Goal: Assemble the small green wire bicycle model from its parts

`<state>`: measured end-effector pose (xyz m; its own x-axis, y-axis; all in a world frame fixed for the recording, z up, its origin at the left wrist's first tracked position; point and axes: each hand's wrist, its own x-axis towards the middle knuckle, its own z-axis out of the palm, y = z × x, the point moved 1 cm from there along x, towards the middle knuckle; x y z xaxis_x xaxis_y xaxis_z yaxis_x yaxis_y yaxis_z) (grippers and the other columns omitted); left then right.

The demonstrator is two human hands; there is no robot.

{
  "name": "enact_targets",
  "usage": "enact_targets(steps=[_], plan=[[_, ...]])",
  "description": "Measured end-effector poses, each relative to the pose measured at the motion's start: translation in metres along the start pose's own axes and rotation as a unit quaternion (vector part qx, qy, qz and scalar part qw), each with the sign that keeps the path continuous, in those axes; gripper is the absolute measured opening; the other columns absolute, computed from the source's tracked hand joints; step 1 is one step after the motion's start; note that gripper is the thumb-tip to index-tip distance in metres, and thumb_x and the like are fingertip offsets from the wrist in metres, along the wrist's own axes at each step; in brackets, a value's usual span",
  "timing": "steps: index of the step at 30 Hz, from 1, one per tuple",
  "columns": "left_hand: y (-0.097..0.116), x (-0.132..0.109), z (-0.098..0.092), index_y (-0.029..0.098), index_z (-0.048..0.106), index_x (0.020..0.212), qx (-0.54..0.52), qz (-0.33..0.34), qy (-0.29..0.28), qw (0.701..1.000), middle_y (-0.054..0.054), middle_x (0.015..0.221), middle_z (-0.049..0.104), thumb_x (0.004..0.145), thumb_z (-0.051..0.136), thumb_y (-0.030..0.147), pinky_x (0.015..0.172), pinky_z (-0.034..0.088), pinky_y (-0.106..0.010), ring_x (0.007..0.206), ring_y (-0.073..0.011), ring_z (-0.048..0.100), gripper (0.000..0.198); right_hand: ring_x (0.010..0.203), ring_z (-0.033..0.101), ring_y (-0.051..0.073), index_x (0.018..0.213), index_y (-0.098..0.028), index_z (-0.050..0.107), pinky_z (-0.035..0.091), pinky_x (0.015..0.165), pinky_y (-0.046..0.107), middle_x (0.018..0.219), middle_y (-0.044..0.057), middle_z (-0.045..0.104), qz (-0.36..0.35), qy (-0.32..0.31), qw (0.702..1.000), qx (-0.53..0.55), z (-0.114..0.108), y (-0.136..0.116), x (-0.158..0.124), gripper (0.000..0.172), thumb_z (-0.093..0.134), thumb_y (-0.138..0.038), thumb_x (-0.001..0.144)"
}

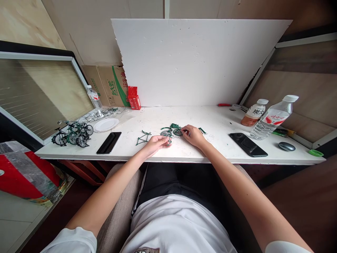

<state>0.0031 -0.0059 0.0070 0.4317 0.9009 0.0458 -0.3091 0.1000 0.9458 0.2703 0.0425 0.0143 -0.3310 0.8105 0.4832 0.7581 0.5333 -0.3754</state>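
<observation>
My left hand (156, 144) is closed near the table's front edge, pinching a small dark green model-bicycle part (169, 142) whose exact kind I cannot make out. My right hand (194, 135) has its fingertips pressed together beside a small spoked wheel (178, 132); whatever they hold is hidden. Another spoked wheel (166, 133) lies just beyond my left fingers. Behind the wheels are a green basket-like piece (174, 125) and a curved green piece. The green bicycle frame (143, 137) rests left of my left hand. Past my right hand lies a short green piece (202, 130).
Assembled model bicycles (73, 133) cluster at the left, near white plates (106, 125) and a black phone (108, 143). To the right are another phone (248, 144), two bottles including a water bottle (275, 117), and a mouse (286, 146). A white board (202, 63) stands behind.
</observation>
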Motion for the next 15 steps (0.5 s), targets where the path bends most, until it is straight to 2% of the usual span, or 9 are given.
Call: enact_targets(steps=[15], plan=[[-0.0006, -0.0007, 0.0021, 0.009, 0.082, 0.097, 0.032, 0.011, -0.002, 0.999, -0.010, 0.095, 0.076, 0.082, 0.095, 0.042, 0.103, 0.055, -0.044, 0.094, -0.0200, 0.070, 0.039, 0.090, 0.074, 0.024, 0.108, -0.024, 0.078, 0.055, 0.078, 0.035, 0.112, 0.009, 0.081, 0.003, -0.002, 1.000, 0.002, 0.0009, 0.0002, -0.0001, 0.020, 0.059, -0.027, 0.101]])
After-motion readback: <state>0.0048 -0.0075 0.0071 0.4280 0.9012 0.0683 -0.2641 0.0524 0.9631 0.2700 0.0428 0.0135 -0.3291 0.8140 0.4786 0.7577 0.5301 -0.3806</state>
